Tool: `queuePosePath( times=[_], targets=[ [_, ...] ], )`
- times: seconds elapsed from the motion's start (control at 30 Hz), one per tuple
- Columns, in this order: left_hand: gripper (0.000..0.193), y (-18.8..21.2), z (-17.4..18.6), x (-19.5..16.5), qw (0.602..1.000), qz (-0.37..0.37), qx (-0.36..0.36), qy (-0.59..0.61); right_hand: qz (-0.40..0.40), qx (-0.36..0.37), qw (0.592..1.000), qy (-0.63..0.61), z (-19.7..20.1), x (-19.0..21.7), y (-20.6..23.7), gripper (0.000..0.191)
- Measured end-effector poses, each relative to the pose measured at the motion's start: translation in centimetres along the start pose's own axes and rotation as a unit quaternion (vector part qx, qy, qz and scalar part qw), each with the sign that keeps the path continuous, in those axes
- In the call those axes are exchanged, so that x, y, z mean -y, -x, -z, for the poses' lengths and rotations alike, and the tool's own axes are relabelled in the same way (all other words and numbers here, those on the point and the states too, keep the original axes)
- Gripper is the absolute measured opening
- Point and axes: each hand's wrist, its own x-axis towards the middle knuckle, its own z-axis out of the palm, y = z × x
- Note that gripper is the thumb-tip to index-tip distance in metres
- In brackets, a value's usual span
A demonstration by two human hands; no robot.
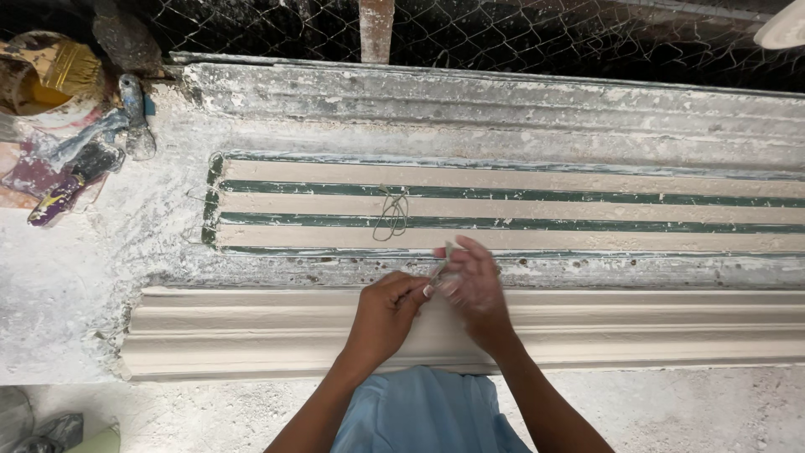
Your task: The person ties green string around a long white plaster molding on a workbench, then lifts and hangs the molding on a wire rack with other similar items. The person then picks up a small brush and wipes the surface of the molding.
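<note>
Plaster moulding (251, 331) lies under both hands (387, 312) (474, 285) pinching wire (440, 270).

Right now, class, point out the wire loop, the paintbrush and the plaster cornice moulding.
wire loop (392, 214), head view, middle of the loop
paintbrush (74, 69), head view, yellow bristles
plaster cornice moulding (251, 331), head view, bare ridged face

The long moulded plaster cornice (587, 327) lies across the bench at six o'clock. Just behind it, toward twelve, sits the long ribbed casting mould (545, 210), with a twisted wire loop (391, 213) on it. At ten o'clock lie putty knives (80, 164), behind them a paint tin (42, 84).
</note>
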Motion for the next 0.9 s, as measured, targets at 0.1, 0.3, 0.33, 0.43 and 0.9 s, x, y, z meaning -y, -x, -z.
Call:
queuePosePath(
  times=[0.1,0.3,0.33,0.43,0.9],
  targets=[
    [0.024,0.4,-0.5,0.4,0.994,0.074,0.03,0.071,-0.052,0.065,0.995,0.051,-0.2,0.3,0.2,0.033],
    [0.015,0.4,-0.3,1.4,0.965,0.032,-0.004,0.259,-0.074,0.099,0.992,0.028,2.2,0.0,-0.2,0.032],
    [0.014,0.3,-0.1,1.6,0.957,0.018,0.014,0.29,-0.097,0.12,0.986,-0.064,2.5,0.0,-0.1,0.032],
    [0.022,0.6,0.0,1.9,0.931,0.063,0.204,0.295,-0.131,0.144,0.94,-0.28,2.4,-0.1,0.4,0.027],
    [0.015,0.9,0.8,1.4,0.981,-0.048,0.059,0.178,-0.064,0.038,0.997,-0.03,1.6,-0.4,0.6,0.024]
  ],
)
